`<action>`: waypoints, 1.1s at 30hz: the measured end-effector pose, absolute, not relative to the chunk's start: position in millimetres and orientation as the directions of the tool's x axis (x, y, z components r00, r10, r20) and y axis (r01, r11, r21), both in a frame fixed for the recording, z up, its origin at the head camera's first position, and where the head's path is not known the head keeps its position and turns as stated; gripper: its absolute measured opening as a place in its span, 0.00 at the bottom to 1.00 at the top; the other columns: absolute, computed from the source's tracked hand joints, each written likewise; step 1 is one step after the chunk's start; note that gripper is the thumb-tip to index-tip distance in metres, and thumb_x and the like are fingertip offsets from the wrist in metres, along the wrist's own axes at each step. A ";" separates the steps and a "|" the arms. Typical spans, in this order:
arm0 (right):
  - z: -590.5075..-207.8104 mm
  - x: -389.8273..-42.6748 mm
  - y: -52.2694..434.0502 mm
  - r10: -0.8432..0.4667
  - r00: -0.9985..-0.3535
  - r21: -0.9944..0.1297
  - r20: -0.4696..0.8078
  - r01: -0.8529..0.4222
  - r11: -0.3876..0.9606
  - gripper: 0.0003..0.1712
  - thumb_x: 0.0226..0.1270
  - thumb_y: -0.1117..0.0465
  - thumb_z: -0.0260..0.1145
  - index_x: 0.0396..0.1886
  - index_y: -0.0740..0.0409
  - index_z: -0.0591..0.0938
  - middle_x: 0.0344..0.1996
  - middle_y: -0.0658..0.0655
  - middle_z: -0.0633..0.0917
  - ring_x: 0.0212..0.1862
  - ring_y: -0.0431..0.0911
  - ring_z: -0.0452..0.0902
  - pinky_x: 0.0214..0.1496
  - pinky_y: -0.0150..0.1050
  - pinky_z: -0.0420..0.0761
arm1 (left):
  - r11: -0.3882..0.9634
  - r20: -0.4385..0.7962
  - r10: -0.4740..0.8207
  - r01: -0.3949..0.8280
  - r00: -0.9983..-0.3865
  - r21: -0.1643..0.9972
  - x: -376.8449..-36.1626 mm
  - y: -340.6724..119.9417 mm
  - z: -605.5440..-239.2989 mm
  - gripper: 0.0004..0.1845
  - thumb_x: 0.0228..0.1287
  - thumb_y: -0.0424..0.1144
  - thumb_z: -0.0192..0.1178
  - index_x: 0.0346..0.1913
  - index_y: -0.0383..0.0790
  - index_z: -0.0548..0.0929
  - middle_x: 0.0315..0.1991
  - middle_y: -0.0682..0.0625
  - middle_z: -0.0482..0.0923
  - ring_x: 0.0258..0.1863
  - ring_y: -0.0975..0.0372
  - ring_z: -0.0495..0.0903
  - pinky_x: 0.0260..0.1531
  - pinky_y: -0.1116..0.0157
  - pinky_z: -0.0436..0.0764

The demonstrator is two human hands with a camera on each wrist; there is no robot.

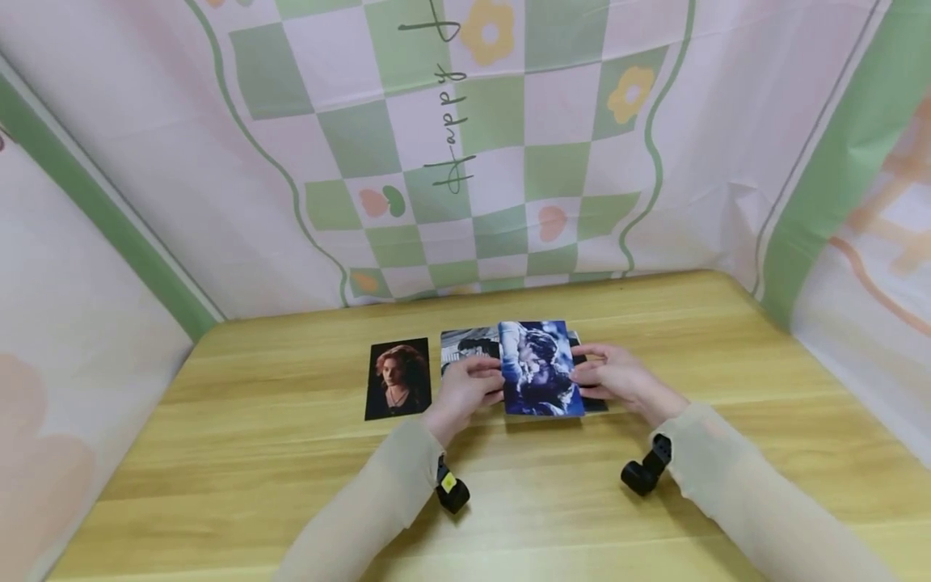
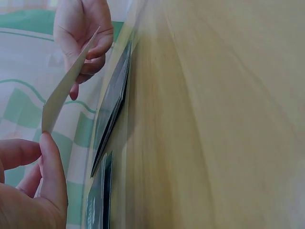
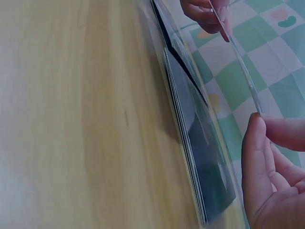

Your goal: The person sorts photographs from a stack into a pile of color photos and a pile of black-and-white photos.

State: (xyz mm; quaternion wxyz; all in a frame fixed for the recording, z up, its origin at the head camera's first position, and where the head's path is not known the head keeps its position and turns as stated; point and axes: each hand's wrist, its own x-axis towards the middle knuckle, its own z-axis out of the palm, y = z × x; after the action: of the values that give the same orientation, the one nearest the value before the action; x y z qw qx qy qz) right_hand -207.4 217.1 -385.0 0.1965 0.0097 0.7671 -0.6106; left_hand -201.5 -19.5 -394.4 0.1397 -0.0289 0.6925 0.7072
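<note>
A bluish photo card showing two people close together is held up off the table between both hands. My left hand pinches its left edge between thumb and finger, as the left wrist view also shows. At the right edge, thumb and fingertips of my right hand pinch it too. Beneath the raised card lies a stack of photo cards, mostly covered in the head view. To its left is a black-and-white photo card, partly behind the left hand. A dark portrait photo card lies farthest left.
The wooden table runs up to a pale fabric backdrop with green checks, flowers and lettering. Black wrist cameras hang below both sleeves. Fabric also hangs along the left and right sides.
</note>
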 end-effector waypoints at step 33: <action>-394.6 -231.4 56.1 -0.185 -0.941 -0.951 -0.285 0.252 0.182 0.32 0.60 0.75 0.63 0.65 0.62 0.69 0.48 0.67 0.79 0.40 0.49 0.81 0.36 0.36 0.87 | 0.220 -0.259 0.039 -0.244 -0.965 0.944 -208.7 -167.0 -393.3 0.17 0.65 0.24 0.53 0.57 0.26 0.73 0.40 0.46 0.77 0.33 0.66 0.77 0.35 0.72 0.84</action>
State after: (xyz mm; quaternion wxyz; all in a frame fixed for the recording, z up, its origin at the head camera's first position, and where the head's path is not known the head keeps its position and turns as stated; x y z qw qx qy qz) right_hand -231.4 56.1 -394.6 0.1710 0.0221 0.7496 -0.6391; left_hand -208.7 -167.0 -393.3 0.1140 -0.0663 0.7728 0.6208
